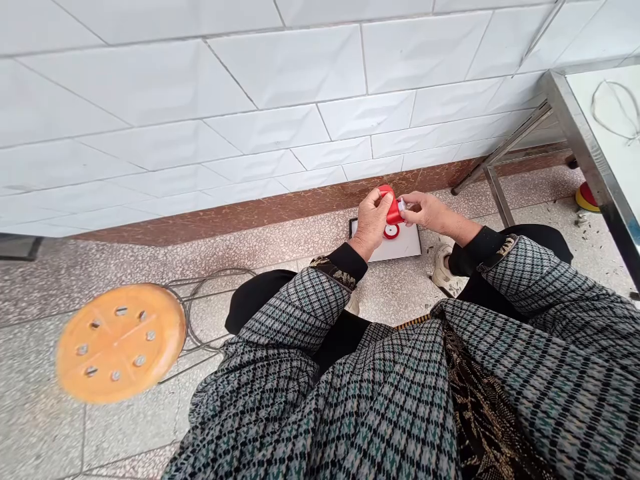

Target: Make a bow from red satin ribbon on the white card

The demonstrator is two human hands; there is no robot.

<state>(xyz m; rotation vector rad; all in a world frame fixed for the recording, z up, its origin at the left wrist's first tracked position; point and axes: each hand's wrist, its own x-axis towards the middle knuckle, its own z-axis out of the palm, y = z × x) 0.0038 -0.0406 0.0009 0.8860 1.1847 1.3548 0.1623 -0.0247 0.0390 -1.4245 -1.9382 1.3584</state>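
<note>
Low in front of the wall, my left hand grips a red, curved plastic piece with thumb and fingers closed round it. My right hand pinches a small whitish part against the right end of the red piece; its exact kind is too small to make out. Just beneath both hands, a white flat board or tray with a dark edge lies on the floor. A red ring with a white centre rests on it, partly covered by the hands.
An orange round stool with holes in its seat stands at left, wire loops beside it. On the right is a metal-framed table with a thin cord on top. White wall tiles rise close ahead.
</note>
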